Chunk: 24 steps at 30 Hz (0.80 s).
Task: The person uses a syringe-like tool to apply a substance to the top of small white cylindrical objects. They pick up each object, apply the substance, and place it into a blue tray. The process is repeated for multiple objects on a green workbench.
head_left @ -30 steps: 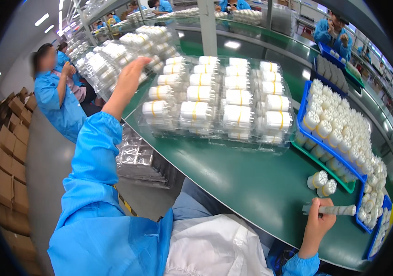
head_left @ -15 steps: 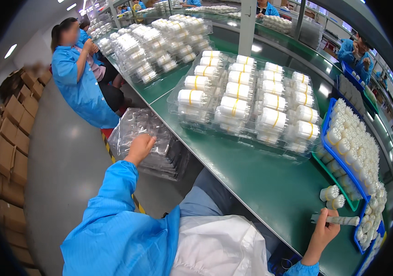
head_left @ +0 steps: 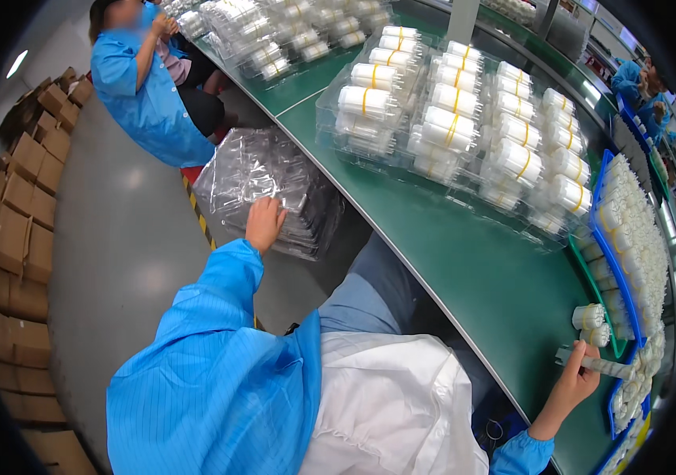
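Note:
My left hand is at the near edge of a stack of clear plastic trays beside the table, fingers apart and touching or just above it; I cannot tell which. Over the right part of the green table, my right hand is closed on a pale tape-wrapped stick-shaped tool, whose flat grey end sticks out past the fingers. Just beyond that hand stand two white cylindrical bundles. Further up the table, clear trays hold rows of white cylinders with yellow bands.
Blue bins heaped with white parts line the right side, a green tray beside them. A co-worker in blue sits at the upper left. Cardboard boxes are stacked along the left. A grey post rises behind the table.
The view has shifted, so the table and bins appear further right and higher. My left hand is still by the tray stack, and my right hand keeps the tool.

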{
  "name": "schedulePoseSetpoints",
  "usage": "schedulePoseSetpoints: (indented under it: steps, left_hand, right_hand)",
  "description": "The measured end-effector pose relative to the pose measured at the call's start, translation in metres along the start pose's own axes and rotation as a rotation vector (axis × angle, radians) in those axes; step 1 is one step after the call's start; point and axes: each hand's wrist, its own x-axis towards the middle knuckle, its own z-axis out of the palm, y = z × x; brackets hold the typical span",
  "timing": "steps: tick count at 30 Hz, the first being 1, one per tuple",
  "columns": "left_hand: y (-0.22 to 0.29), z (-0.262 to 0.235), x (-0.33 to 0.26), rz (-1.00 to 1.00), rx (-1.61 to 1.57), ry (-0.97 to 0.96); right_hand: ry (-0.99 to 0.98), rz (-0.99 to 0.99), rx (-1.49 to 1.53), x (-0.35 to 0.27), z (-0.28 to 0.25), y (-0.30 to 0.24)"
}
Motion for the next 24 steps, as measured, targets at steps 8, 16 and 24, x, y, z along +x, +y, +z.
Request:
schedulePoseSetpoints:
  steps: [8, 16, 24]
  left_hand:
    - [-0.003, -0.011, 0.022, -0.215, 0.201, -0.250]
    - [-0.026, -0.025, 0.009, 0.026, -0.001, -0.207]
    - [-0.034, -0.138, -0.037, 0.010, -0.073, 0.268]
  right_hand:
    - [0.007, -0.016, -0.001, 0.003, 0.006, 0.004]
    - [0.031, -0.040, -0.009, 0.002, 0.011, -0.020]
    - [0.023, -0.104, 0.109, -0.002, 0.007, -0.033]
